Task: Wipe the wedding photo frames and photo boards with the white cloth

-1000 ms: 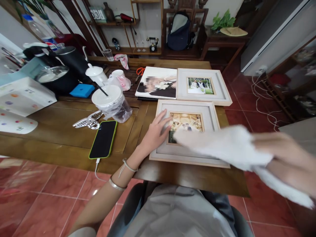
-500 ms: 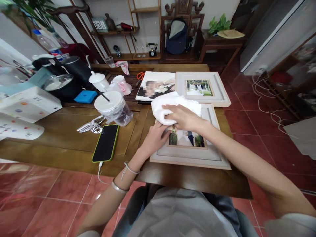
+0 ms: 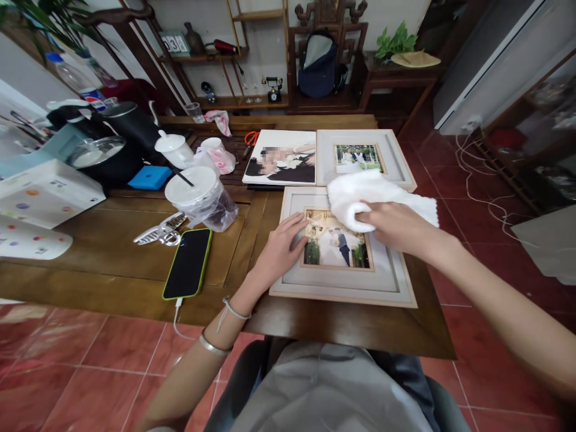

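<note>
A pale framed photo (image 3: pixel 342 282) lies flat on the wooden table (image 3: pixel 112 252) in front of me. My left hand (image 3: pixel 281 249) rests on the frame's left side, fingers stretched flat, holding nothing. My right hand (image 3: pixel 396 225) is closed on a white cloth (image 3: pixel 360 192) and presses it on the frame's upper right part. Behind it lie a second framed photo (image 3: pixel 391 156) and an unframed photo print (image 3: pixel 281 157).
A black phone in a green case (image 3: pixel 189 263) on a cable lies left of the frame, beside a metal clip (image 3: pixel 159 228) and a lidded plastic cup (image 3: pixel 198 192). Pots, a white teapot (image 3: pixel 173 147), a blue box (image 3: pixel 148 177) and white boxes (image 3: pixel 45 192) crowd the left.
My right hand brought the cloth in from the right onto the frame's upper left, then slid it across to the upper right. The left hand stayed on the frame.
</note>
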The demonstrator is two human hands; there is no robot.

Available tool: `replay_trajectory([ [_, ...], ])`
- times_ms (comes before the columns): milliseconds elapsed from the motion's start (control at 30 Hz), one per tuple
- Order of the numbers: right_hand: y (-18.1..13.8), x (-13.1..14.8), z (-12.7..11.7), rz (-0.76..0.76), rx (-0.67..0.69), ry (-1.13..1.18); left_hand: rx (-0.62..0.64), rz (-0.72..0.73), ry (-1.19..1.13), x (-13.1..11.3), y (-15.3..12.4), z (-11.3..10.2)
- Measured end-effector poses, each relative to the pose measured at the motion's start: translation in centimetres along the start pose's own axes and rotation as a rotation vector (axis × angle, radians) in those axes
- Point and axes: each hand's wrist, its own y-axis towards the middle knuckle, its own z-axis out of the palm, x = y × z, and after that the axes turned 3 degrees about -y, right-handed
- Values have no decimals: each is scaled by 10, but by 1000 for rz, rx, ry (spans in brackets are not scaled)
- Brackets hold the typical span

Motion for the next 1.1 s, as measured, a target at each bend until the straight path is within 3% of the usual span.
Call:
replay_trajectory([
  [133, -31, -25, -17, 61, 73, 56, -28, 23, 7, 0, 0, 1],
  [200, -43, -33, -25, 121, -38, 49, -40, 41, 12, 0, 0, 0],
  [300, -50, -31, -25, 254, -331, -48, -51, 59, 18, -1, 1, 0],
  [367, -45, -22, -17, 198, -433, -96, -55, 66, 21, 0, 1, 0],
  [533, -17, -1, 19, -42, -257, 11, -56, 77, 26, 0, 2, -1],
  [667, -9, -12, 34, -62, -207, 132, -38, 71, 17, -1, 2, -1],
  [833, -18, -17, 33, -67, -196, 53, -48, 36, 19, 0, 1, 1],
  [1100, -59, 58, 9, -34, -160, 0, -63, 50, 22, 1, 2, 3],
])
